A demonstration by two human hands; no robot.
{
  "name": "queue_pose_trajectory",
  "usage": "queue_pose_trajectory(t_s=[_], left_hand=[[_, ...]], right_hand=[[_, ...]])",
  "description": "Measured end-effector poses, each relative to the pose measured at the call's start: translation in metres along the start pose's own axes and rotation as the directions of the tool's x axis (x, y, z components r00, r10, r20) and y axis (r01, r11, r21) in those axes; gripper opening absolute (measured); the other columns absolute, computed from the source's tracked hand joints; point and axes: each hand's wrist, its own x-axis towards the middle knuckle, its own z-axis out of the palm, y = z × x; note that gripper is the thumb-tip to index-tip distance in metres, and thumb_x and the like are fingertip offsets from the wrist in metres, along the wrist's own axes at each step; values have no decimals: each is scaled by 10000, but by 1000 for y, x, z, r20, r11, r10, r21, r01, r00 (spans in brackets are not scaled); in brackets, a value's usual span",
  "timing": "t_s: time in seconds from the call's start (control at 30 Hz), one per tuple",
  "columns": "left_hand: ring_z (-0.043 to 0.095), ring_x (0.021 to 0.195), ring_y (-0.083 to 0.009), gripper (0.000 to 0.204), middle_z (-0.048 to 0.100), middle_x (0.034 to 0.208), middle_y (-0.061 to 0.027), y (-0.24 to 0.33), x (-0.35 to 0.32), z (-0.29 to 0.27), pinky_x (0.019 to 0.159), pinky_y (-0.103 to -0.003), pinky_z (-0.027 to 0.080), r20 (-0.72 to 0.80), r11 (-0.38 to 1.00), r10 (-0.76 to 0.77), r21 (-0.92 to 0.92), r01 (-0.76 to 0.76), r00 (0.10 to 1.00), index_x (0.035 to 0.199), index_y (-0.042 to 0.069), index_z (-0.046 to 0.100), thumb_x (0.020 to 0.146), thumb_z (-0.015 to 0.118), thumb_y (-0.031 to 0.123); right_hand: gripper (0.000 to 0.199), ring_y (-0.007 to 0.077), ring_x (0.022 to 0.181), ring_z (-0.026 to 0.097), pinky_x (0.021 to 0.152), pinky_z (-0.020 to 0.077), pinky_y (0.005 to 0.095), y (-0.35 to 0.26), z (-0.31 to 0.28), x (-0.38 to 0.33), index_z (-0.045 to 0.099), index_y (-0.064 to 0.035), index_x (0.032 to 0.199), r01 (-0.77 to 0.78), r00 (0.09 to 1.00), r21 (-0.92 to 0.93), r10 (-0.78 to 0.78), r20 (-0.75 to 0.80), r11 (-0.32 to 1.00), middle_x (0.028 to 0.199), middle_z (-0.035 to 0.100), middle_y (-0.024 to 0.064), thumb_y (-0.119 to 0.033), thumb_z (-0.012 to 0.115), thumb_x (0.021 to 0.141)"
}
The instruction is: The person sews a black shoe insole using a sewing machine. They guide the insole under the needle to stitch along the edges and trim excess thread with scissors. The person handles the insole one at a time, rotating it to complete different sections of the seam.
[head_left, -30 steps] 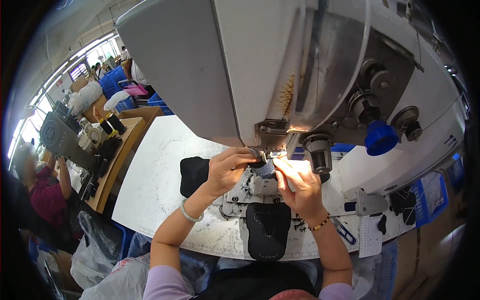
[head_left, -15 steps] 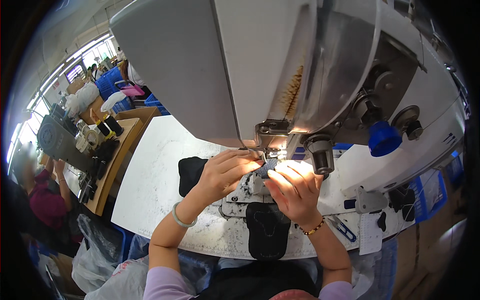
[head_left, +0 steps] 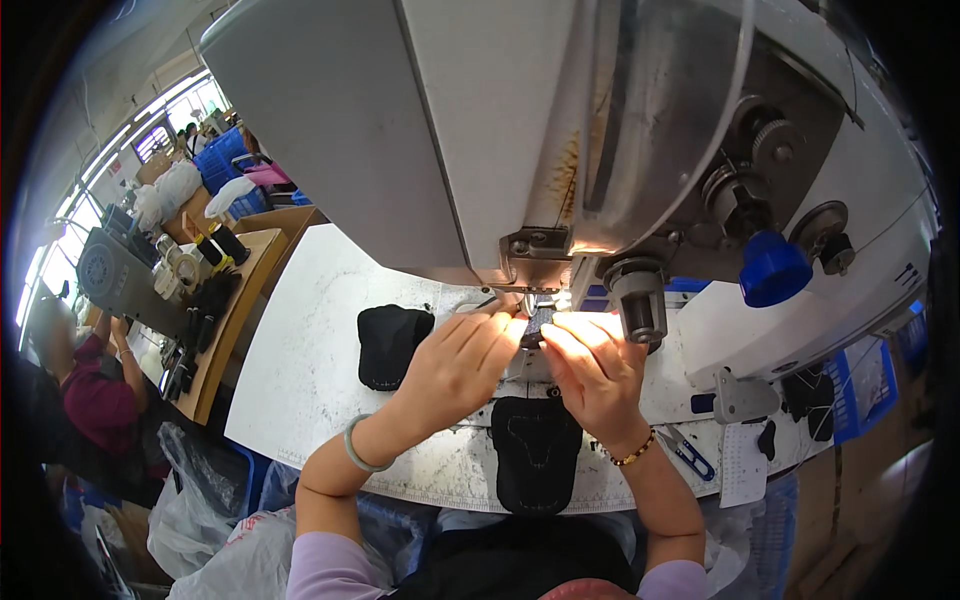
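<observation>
A small dark, grey-speckled fabric piece (head_left: 537, 322) sits beneath the needle area of a white sewing machine (head_left: 330, 130), in the lamp's glow. My left hand (head_left: 457, 358) is closed on its left edge, fingertips pressed together. On the other side my right hand (head_left: 598, 372) pinches it between thumb and fingers. Part of the piece is hidden by my fingers. Between my wrists, at the table's near edge, lies a black shaped fabric piece (head_left: 537, 455) with faint stitched lines. Another black fabric piece (head_left: 392, 345) lies left of my left hand.
Thread snips (head_left: 690, 455) and a white card (head_left: 742, 465) lie right of my right wrist on the lint-strewn white table (head_left: 285, 350). A blue crate (head_left: 865, 390) stands at the far right. Leftward, a person (head_left: 100, 395) sits by a wooden bench (head_left: 235, 300) with thread spools.
My left hand has shifted slightly down and right, uncovering more of the left black piece. The fabric between my hands has turned a little, and my fingers grip closer around it.
</observation>
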Motion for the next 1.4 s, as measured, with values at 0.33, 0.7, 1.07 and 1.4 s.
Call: queue_pose_trajectory(t_s=[0.33,0.7,1.07,1.4], left_hand=[[634,905,-271,398,637,1009,-125,-22,-2,-1,774,-314,522,36,942,-84,-324,91,996,1059,29,606,674,690,-23],[587,1035,-378,573,572,1117,-218,-28,-13,-1,873,-417,524,28,928,155,-346,-136,988,1156,-89,510,591,608,-83],[579,1059,-376,459,548,1110,-236,16,-18,6,891,-394,511,-14,992,-18,-122,16,1000,1157,-135,512,704,557,-75],[564,1098,-391,422,540,1143,-253,12,-23,21,928,-401,498,-74,988,-73,-142,62,995,1160,-137,510,740,538,-111]], right_hand=[[121,260,1016,546,926,378,427,7,7,2,629,-84,769,-61,998,101,60,15,993,952,619,54,-156,725,759],[327,233,1006,557,876,443,374,11,4,-4,598,-118,1028,144,984,103,-131,-117,984,1065,555,27,-115,734,731],[313,194,967,587,825,481,328,3,-9,-5,575,-80,1045,268,963,231,-256,-83,935,1070,582,37,-64,688,753],[303,239,912,620,800,487,355,5,-14,0,594,-41,992,215,974,296,-226,3,931,1005,635,68,20,703,716]])
